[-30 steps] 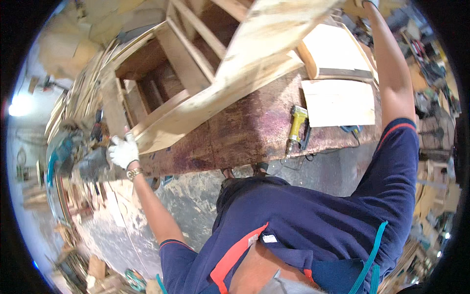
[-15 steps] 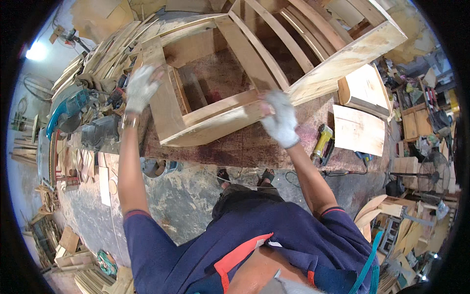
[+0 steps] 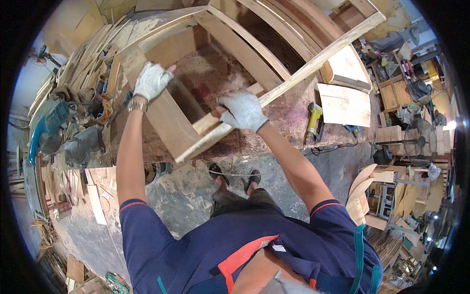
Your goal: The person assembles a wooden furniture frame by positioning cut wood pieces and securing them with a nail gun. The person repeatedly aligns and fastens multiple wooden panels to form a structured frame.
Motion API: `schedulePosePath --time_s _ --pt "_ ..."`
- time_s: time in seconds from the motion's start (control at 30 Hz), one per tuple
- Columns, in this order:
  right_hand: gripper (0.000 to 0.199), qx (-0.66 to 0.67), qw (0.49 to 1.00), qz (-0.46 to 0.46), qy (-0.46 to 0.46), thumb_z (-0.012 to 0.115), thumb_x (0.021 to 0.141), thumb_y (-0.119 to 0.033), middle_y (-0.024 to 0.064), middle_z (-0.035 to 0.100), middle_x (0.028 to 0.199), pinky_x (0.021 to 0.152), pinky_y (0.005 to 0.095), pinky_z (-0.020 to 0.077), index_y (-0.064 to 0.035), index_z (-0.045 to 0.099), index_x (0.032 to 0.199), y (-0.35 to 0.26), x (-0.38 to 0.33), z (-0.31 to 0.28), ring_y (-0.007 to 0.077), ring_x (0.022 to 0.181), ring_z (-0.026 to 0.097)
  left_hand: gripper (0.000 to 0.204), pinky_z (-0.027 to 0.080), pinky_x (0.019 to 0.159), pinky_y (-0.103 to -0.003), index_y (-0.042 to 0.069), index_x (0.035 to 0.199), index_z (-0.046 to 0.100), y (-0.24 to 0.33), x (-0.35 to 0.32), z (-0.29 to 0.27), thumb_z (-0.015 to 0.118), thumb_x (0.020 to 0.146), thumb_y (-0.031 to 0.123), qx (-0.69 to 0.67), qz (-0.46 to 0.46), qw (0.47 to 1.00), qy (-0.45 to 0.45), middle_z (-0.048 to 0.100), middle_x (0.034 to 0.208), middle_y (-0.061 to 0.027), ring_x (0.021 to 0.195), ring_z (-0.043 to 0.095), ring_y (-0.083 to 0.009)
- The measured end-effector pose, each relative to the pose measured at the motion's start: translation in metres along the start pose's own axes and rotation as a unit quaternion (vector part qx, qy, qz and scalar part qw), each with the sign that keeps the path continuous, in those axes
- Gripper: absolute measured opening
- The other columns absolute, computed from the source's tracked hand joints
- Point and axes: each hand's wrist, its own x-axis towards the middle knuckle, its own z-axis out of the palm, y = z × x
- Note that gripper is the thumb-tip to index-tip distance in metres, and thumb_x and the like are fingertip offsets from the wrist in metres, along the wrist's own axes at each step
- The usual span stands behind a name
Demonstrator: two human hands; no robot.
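A large unfinished wooden cabinet frame (image 3: 169, 120) with curved slats lies across the workbench, its near corner at the bench's front edge. My left hand (image 3: 153, 82), in a white glove with bare fingertips, rests on the frame's left board, its thumb stretched out over the opening. Closed over the near side rail is my right hand (image 3: 242, 109), gloved alike, thumb on the inner side; its fingers' undersides are hidden. Right of the frame, a yellow-green power tool (image 3: 314, 120) lies on the bench beside a pale plywood sheet (image 3: 344, 105).
A blue circular saw (image 3: 49, 126) and a grey tool case (image 3: 83, 146) sit at the bench's left end. Long wood strips (image 3: 81, 54) are piled behind. A black cable (image 3: 330, 148) trails along the front edge. To the right stands a fan (image 3: 420, 139) among wood scraps.
The cabinet frame has turned, its near left corner swinging toward me and slightly right. My right hand has moved left along with the near rail; my left hand has shifted slightly.
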Motion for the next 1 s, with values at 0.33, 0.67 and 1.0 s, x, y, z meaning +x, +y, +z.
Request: schedulePosePath --time_s 0.33,0.67,1.0 --pt "0.017 0.118 0.978 -0.172 0.015 0.068 0.076 -0.026 0.01 0.061 0.08 0.075 0.0463 0.0505 -0.0114 0.064 0.084 0.046 -0.147 -0.036 0.0331 0.085 0.063 0.032 0.042 0.093 -0.055 0.006 0.085 0.077 0.183 -0.138 -0.032 0.063 0.096 0.033 -0.007 -0.092 0.996 0.008 0.069 0.091 -0.0237 0.095 0.062 -0.0435" --pt "0.019 0.107 0.972 -0.176 0.111 0.067 0.071 -0.013 0.0156 0.063 0.091 0.08 0.0482 0.0521 -0.0026 0.066 0.087 0.135 -0.254 -0.091 0.0392 0.092 0.061 0.04 0.043 0.086 -0.051 0.007 0.087 0.074 0.392 -0.191 -0.04 0.058 0.096 0.042 0.004 -0.199 0.98 0.009 0.068 0.088 -0.02 0.091 0.061 -0.0411" --pt "0.081 0.622 0.681 0.241 0.303 0.038 0.1 -0.068 0.02 0.062 0.139 0.114 0.0394 0.0367 0.0013 0.06 0.136 0.003 -0.428 -0.064 0.0297 0.134 0.054 0.036 0.04 0.084 -0.049 0.003 0.094 0.06 0.352 -0.233 -0.076 0.054 0.101 0.037 0.012 -0.145 0.986 -0.087 0.058 0.092 -0.0197 0.093 0.055 -0.0405"
